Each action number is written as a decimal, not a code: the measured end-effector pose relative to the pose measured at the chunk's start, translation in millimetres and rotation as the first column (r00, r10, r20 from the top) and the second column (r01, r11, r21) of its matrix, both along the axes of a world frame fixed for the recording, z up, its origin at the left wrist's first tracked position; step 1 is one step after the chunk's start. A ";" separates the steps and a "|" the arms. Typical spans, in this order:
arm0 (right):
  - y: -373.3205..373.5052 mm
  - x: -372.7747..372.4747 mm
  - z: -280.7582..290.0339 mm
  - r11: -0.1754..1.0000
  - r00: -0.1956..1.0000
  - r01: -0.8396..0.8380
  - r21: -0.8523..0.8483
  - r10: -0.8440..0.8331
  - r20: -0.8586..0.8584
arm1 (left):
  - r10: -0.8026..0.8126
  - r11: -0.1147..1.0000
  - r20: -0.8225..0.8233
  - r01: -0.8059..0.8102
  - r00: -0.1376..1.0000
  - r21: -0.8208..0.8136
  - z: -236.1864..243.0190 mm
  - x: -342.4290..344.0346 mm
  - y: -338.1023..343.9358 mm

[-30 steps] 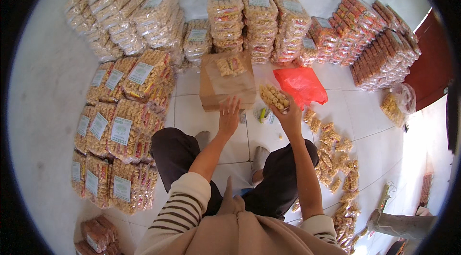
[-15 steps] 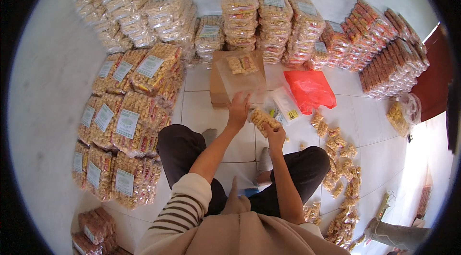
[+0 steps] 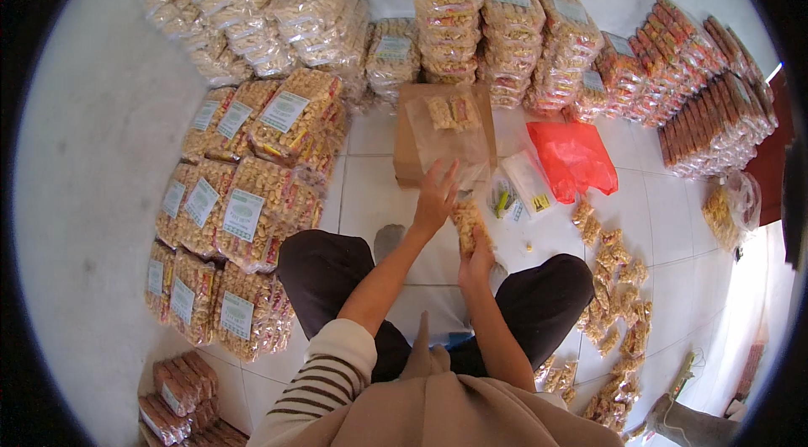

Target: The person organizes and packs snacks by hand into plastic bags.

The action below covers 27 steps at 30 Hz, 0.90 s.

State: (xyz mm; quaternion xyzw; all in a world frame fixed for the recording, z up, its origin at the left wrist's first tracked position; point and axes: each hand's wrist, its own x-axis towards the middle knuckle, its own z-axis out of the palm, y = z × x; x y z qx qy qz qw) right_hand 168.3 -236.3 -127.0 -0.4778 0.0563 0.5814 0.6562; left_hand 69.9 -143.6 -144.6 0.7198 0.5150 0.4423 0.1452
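My right hand point(image 3: 477, 262) is closed round the near end of a small clear packet of pale, puffy snacks point(image 3: 466, 218), held between my knees. Beside it on the left, my left hand point(image 3: 433, 201) has its fingers stretched out and apart, at the near edge of a clear plastic bag point(image 3: 461, 152). That bag lies flat on a brown cardboard box point(image 3: 407, 172). Two small snack packets point(image 3: 454, 112) rest side by side at the bag's far end. Whether my left fingertips touch the plastic is hard to tell.
Large bagged snack bundles point(image 3: 282, 131) stand stacked at left, with taller stacks point(image 3: 446, 18) along the wall. Right of the box lie small clear packs point(image 3: 528, 182) and a red plastic bag point(image 3: 572, 161). Loose snack packets point(image 3: 619, 312) trail past my right knee.
The packet in my right hand has turned from slanting to pointing nearly straight away from me. My right hand has turned with it. The whole view has shifted slightly.
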 end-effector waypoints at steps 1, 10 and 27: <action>-8.8 1.3 0.0 0.999 0.997 -0.014 -0.042 0.010 -0.074 | 0.022 0.998 -0.042 -0.025 0.999 -0.061 2.7 3.2 -1.2; 27.0 7.1 -0.8 0.991 0.994 -0.047 0.121 0.059 -0.092 | 0.252 0.968 0.034 -0.252 0.967 -0.010 -6.1 12.0 -6.3; 165.7 -44.3 -71.7 0.827 0.931 -0.291 0.482 0.361 -0.058 | 0.204 0.976 0.137 -0.190 0.969 -0.104 13.8 -5.0 -49.8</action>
